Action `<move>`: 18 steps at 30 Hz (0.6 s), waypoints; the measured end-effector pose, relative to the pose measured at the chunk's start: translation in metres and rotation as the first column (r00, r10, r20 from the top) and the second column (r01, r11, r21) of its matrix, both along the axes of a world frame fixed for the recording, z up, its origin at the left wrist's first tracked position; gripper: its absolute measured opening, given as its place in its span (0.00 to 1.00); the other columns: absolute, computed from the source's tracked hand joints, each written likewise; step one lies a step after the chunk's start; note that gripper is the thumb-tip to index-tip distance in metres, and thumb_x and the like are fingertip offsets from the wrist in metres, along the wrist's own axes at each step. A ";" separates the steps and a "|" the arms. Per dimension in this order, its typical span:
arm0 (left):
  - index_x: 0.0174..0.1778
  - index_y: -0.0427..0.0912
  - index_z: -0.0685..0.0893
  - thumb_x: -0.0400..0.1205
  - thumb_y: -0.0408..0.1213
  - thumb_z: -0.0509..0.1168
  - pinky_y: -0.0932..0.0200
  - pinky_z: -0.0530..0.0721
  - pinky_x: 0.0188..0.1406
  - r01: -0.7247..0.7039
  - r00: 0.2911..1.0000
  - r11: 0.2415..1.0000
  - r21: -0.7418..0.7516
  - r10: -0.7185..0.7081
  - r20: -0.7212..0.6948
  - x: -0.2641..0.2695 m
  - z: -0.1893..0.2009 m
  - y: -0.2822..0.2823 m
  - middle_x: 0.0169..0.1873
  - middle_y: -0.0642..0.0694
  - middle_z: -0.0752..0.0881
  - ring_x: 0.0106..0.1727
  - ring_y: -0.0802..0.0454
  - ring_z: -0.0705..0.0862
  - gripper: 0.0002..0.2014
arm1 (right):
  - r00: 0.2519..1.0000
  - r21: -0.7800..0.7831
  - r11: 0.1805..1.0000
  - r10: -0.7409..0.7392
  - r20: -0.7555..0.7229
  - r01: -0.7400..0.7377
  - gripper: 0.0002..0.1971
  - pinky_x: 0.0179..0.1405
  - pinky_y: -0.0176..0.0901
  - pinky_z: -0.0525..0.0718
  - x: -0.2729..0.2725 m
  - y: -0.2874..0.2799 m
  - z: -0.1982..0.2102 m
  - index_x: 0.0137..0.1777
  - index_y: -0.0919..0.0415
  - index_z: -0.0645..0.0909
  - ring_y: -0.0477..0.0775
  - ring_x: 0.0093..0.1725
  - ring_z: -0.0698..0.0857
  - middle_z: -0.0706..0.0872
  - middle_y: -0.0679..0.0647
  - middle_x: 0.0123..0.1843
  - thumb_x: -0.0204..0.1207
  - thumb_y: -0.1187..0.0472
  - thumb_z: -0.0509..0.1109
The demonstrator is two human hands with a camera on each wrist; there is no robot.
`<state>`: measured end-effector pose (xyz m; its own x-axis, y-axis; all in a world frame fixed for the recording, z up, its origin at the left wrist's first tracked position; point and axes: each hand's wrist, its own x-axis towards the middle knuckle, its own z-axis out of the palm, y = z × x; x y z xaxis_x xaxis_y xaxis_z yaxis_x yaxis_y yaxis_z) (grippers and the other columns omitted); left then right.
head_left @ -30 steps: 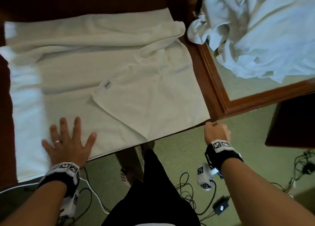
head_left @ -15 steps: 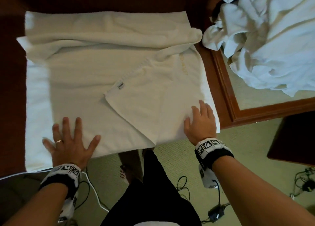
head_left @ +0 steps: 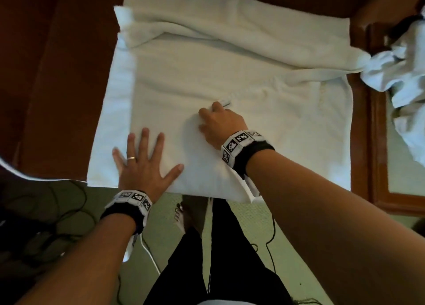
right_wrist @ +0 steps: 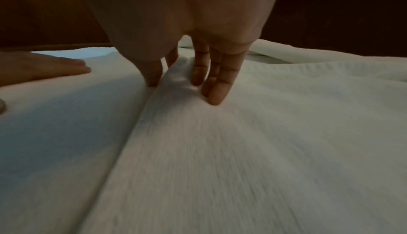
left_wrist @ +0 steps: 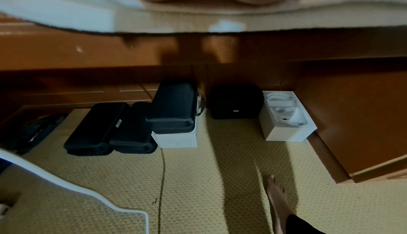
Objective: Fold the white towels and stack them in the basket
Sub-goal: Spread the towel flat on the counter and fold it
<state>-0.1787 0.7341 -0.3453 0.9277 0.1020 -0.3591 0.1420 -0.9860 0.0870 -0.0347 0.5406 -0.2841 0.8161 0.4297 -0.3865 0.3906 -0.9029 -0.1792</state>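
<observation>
A large white towel (head_left: 230, 74) lies spread on the dark wooden table (head_left: 57, 86), with its right part folded over toward the middle. My left hand (head_left: 142, 164) presses flat on it near the front edge, fingers spread. My right hand (head_left: 216, 120) is at the folded flap's corner by the small label (head_left: 226, 103). In the right wrist view the right hand (right_wrist: 176, 81) pinches that flap's edge, thumb on one side and fingers on top of the towel (right_wrist: 264, 150). No basket is in view.
A heap of crumpled white linen (head_left: 402, 74) lies on a wood-framed glass table (head_left: 377, 143) at the right. Under the table stand black cases (left_wrist: 171, 107) and a white box (left_wrist: 286, 116). Cables and my bare foot (head_left: 184, 215) are on the carpet.
My right hand has moved from the table's front right edge, over the towel's right part, to the flap's corner in the middle. The left hand has stayed flat on the towel.
</observation>
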 end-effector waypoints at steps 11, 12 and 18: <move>0.89 0.57 0.47 0.76 0.80 0.36 0.21 0.44 0.79 -0.033 0.999 0.999 -0.041 0.033 -0.008 -0.005 0.004 0.005 0.89 0.46 0.43 0.88 0.36 0.44 0.48 | 0.565 0.576 0.466 -0.825 0.008 0.672 0.06 0.40 0.40 0.74 -0.067 -0.153 0.040 0.51 0.61 0.83 0.54 0.39 0.81 0.82 0.51 0.38 0.76 0.66 0.67; 0.89 0.57 0.48 0.75 0.80 0.37 0.21 0.45 0.79 -0.029 1.000 0.999 -0.042 0.029 -0.007 -0.004 0.005 0.003 0.89 0.45 0.45 0.88 0.36 0.45 0.48 | 0.491 0.585 0.412 -0.871 0.027 0.698 0.06 0.40 0.40 0.74 -0.083 -0.176 0.039 0.50 0.61 0.84 0.54 0.38 0.81 0.82 0.50 0.38 0.76 0.66 0.68; 0.88 0.59 0.45 0.72 0.82 0.35 0.23 0.45 0.80 -0.029 0.999 1.000 -0.008 0.029 -0.025 -0.001 0.007 -0.002 0.89 0.46 0.43 0.88 0.37 0.44 0.50 | 0.139 0.366 0.155 -0.988 0.071 0.918 0.09 0.50 0.48 0.79 -0.174 -0.282 0.014 0.53 0.62 0.86 0.65 0.49 0.83 0.87 0.62 0.46 0.78 0.66 0.66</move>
